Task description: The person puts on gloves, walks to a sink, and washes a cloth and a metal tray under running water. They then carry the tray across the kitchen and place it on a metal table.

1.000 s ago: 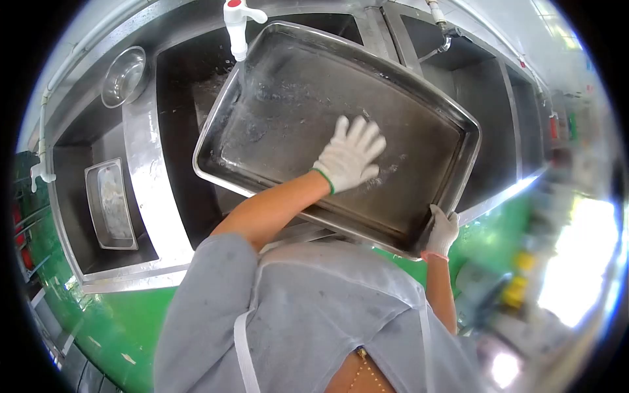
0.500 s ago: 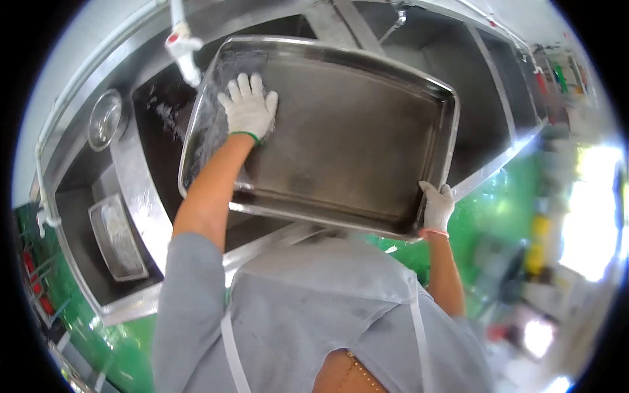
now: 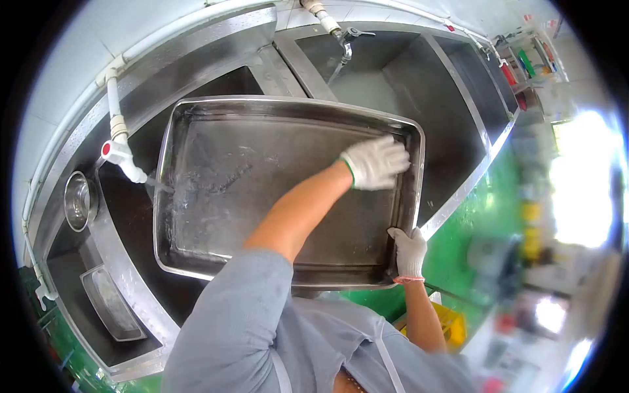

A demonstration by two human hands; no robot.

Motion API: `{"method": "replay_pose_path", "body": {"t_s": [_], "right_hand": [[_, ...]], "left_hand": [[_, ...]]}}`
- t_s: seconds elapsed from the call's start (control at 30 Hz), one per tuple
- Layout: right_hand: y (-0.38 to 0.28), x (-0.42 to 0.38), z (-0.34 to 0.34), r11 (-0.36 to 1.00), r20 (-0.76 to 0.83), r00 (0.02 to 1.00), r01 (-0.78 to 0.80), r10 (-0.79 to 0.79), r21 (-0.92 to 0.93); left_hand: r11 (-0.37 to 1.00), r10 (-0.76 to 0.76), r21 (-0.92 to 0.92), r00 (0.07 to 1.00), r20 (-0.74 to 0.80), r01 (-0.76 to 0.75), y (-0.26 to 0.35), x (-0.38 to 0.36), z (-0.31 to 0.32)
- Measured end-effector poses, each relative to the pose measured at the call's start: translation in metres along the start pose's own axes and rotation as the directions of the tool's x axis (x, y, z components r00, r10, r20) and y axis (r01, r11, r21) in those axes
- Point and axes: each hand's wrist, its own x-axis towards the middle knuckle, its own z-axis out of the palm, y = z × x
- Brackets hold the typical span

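Observation:
A large steel tray (image 3: pixel 288 196) lies over the sink, its left end under a white tap (image 3: pixel 118 154) from which water runs into it. My left hand (image 3: pixel 377 164), in a white glove with a green cuff, is flat and slightly blurred over the tray's right part; whether it touches the bottom I cannot tell. My right hand (image 3: pixel 409 254), gloved with a pink cuff, grips the tray's rim near the lower right corner. Wet streaks show on the tray's left half.
A steel bowl (image 3: pixel 80 201) stands on the sink ledge at the left. Below it, a small rectangular pan (image 3: pixel 113 304) sits in a basin. A metal tap (image 3: pixel 347 42) hangs over another basin (image 3: pixel 419 85). A yellow crate (image 3: pixel 452 325) stands on the green floor.
My left hand has moved from the tray's left end to its right end. The tray now appears lower and further left in view, with my right hand still at its corner.

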Motion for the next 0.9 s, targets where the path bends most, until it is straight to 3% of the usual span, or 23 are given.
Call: {"method": "replay_pose_path", "body": {"t_s": [0.03, 0.07, 0.1, 0.17, 0.2, 0.3, 0.43, 0.5, 0.53, 0.57, 0.63, 0.7, 0.77, 0.8, 0.83, 0.9], "right_hand": [[-0.001, 0.0, -0.001, 0.998, 0.013, 1.0, -0.004, 0.003, 0.062], [0.006, 0.004, -0.001, 0.999, 0.007, 1.0, -0.031, 0.031, 0.019], [0.005, 0.007, -0.003, 0.999, 0.025, 0.999, -0.03, 0.029, 0.025], [0.001, 0.007, -0.005, 0.998, 0.07, 0.997, -0.042, 0.039, 0.043], [-0.003, 0.005, -0.006, 0.996, 0.079, 0.997, 0.002, -0.009, 0.085], [-0.005, 0.015, -0.012, 0.996, 0.108, 0.993, -0.028, 0.037, -0.087], [-0.002, 0.027, -0.015, 0.986, 0.152, 0.988, 0.051, -0.027, -0.158], [-0.01, 0.023, -0.017, 0.994, 0.168, 0.983, 0.081, -0.067, -0.074], [-0.015, 0.022, -0.013, 0.994, 0.19, 0.977, 0.102, -0.094, -0.03], [-0.017, 0.024, -0.013, 0.988, 0.199, 0.976, 0.116, -0.093, -0.105], [-0.014, 0.028, -0.012, 0.983, 0.201, 0.977, 0.097, -0.064, -0.155], [0.006, 0.041, -0.011, 0.992, 0.232, 0.97, 0.092, -0.069, -0.089], [0.004, 0.046, -0.01, 0.993, 0.243, 0.968, 0.089, -0.067, -0.078], [-0.003, 0.042, -0.012, 0.992, 0.241, 0.969, 0.084, -0.059, -0.097], [-0.007, 0.04, -0.013, 0.991, 0.234, 0.971, 0.069, -0.041, -0.114], [-0.014, 0.042, -0.012, 0.995, 0.25, 0.968, 0.019, 0.006, -0.097]], "left_hand": [[1.0, -0.015, -0.023, 0.998, 0.063, 0.017, -0.018, 0.009, -0.01], [0.998, -0.022, -0.061, 0.979, -0.203, 0.01, -0.041, 0.006, 0.021], [0.999, 0.034, -0.003, 0.986, -0.164, -0.035, -0.045, 0.0, 0.014], [0.996, -0.091, -0.015, 0.97, -0.225, 0.09, -0.043, -0.021, 0.021], [0.986, -0.164, -0.032, 0.963, -0.214, 0.161, -0.04, -0.041, 0.014], [0.93, -0.361, 0.03, 0.927, -0.1, 0.365, -0.037, -0.123, -0.025], [0.726, -0.653, 0.229, 0.755, -0.064, 0.648, -0.044, -0.257, -0.035], [0.552, -0.808, 0.247, 0.584, -0.08, 0.797, -0.041, -0.305, -0.042], [0.432, -0.896, 0.109, 0.44, -0.06, 0.895, -0.044, -0.323, -0.041], [0.323, -0.924, 0.12, 0.34, -0.177, 0.939, -0.048, -0.332, -0.036], [0.101, -0.911, 0.093, 0.129, -0.392, 0.991, -0.055, -0.335, -0.026], [-0.063, -0.789, 0.001, -0.049, -0.613, 0.998, -0.076, -0.311, -0.022], [-0.2, -0.709, -0.197, -0.28, -0.647, 0.96, -0.102, -0.283, -0.02], [-0.25, -0.727, -0.291, -0.378, -0.573, 0.923, -0.108, -0.267, -0.033], [-0.24, -0.664, -0.313, -0.39, -0.637, 0.919, -0.115, -0.255, -0.03], [-0.092, -0.905, -0.05, -0.105, -0.413, 0.994, -0.107, -0.227, -0.061]]}}
